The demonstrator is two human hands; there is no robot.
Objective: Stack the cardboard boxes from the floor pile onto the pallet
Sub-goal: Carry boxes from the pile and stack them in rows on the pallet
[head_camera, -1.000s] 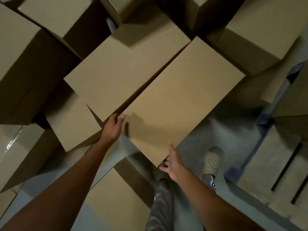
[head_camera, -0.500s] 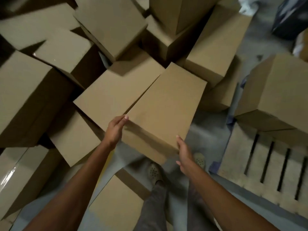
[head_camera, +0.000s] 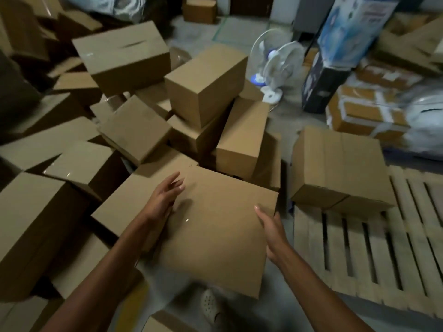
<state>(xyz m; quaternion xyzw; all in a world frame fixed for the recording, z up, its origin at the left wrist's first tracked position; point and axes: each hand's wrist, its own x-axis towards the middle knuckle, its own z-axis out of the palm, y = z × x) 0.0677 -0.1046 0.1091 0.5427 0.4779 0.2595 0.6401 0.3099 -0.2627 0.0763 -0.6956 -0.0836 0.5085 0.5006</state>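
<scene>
No text, label or number can be read anywhere; the print on the tall blue box (head_camera: 354,27) is blurred.

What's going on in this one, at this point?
A person holds a cardboard box clamped between the left hand and the right hand, fingers straight against its sides. The floor pile lies ahead and to the left. The wooden pallet is on the right, with another box at its far left corner.
</scene>
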